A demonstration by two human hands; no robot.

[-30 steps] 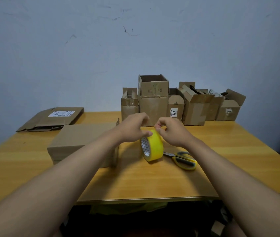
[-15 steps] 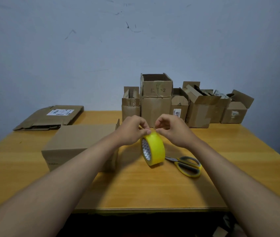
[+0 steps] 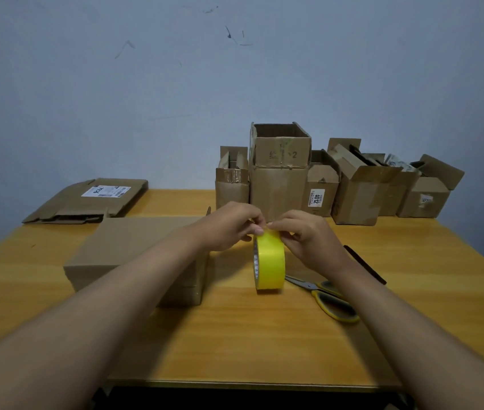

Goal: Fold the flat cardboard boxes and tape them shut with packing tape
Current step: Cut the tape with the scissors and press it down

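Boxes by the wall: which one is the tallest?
The open-topped box marked with a "2", second from the left in the row. Its rim rises above every neighbour, including the small box with the white "4012" label beside it.

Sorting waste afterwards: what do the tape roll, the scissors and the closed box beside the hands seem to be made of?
Tape roll: glossy yellow plastic film, judging by its sheen; the core material is unclear.
Scissors: grey blades that look like metal, and yellow handles with dark inner lining, probably plastic.
Closed box: matte brown cardboard, with plain dull faces and folded edges.
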